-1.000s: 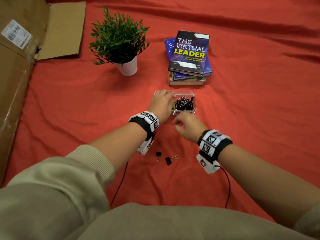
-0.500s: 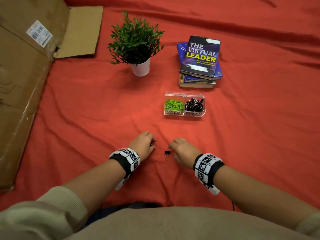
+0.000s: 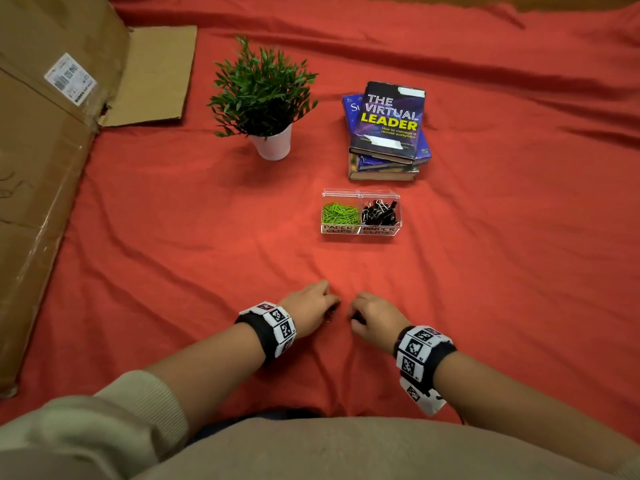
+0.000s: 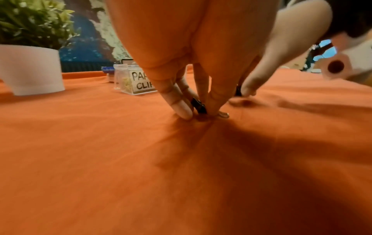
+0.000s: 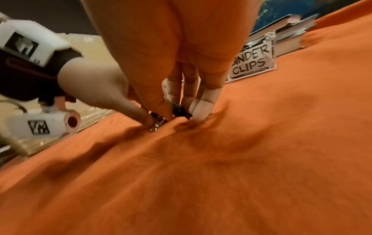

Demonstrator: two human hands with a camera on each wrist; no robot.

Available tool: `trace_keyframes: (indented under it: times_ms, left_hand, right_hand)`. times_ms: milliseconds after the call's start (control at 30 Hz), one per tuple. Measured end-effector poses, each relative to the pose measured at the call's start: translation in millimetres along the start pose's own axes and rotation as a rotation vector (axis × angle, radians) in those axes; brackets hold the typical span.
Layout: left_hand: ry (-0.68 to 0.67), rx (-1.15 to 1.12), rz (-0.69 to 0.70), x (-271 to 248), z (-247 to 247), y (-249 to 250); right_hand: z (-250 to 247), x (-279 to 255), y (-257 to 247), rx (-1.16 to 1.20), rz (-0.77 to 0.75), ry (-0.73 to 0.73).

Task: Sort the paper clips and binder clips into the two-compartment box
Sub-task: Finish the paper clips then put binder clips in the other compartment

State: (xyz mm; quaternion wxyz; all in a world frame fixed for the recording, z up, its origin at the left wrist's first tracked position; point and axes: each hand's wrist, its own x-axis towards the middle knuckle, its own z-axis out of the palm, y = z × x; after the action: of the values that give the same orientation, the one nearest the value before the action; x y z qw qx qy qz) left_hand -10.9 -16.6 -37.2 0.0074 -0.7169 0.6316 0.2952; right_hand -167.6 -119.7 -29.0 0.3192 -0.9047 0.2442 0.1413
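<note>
The two-compartment box (image 3: pixel 361 230) is clear plastic and stands on the red cloth surface (image 3: pixel 173 254), ahead of both hands and well apart from them. Its left compartment, labelled "PAPER CLIPS", holds a heap of green paper clips (image 3: pixel 339 213). Its right compartment, labelled "BINDER CLIPS", holds a heap of black binder clips (image 3: pixel 379 213). The clips inside are too many and too tangled to count.

Two binder clips are outside the box, one at each hand. The left hand (image 3: pixel 310 308) is down on the cloth, and its thumb and fingers pinch a small black binder clip (image 4: pixel 198 105) whose wire handle lies on the cloth. The right hand (image 3: pixel 375 315), just beside the left one, pinches a second black binder clip (image 5: pixel 180 111) between thumb and fingertips. The cloth is wrinkled under both hands.

Farther ahead than the box, there is one potted plant (image 3: pixel 263 98) in a white pot on the left side and one stack of three books (image 3: pixel 386 133) on the right side. One large cardboard box (image 3: pixel 45 150) lies far to the left of the left hand.

Half a second ago one clip lay free on the cloth between the hands; now each hand has closed on a clip. The box and its contents have not moved.
</note>
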Motion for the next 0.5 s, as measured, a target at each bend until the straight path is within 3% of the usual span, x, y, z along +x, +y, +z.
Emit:
trace_keyframes:
  times_ms: [167, 367, 500]
  left_hand:
    - [-0.056, 0.135, 0.021, -1, -5, -3]
    - [-0.07, 0.084, 0.032, 1, -9, -6]
    - [-0.033, -0.041, 0.012, 6, -14, -11]
  right_hand:
    - [-10, -2, 9, 0.23, 0.07, 0.135]
    - [-35, 6, 20, 0.281, 0.161, 0.158]
    - [-77, 25, 36, 0.371, 0.244, 0.377]
